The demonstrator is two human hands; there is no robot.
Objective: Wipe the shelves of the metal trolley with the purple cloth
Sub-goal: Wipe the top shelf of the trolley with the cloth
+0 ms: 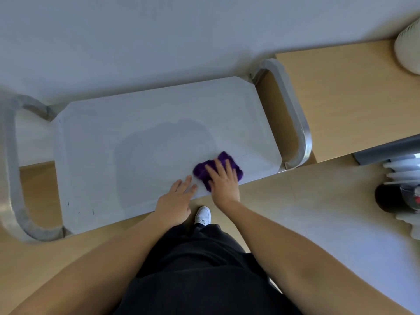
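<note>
The metal trolley's top shelf (136, 144) fills the middle of the head view, a pale flat sheet with curved steel handles at both ends. A crumpled purple cloth (223, 162) lies near the shelf's front right edge. My right hand (223, 180) presses flat on the cloth with straight, spread fingers. My left hand (179, 196) rests on the shelf's front edge just left of the cloth, fingers straight. The lower shelves are hidden under the top one.
A white wall runs behind the trolley. A wooden surface (341, 98) stands to the right, with a white ribbed object (409, 48) on it. At the far right are a dark round container (391, 198) and white stacked items. My white shoe (203, 215) shows below the shelf edge.
</note>
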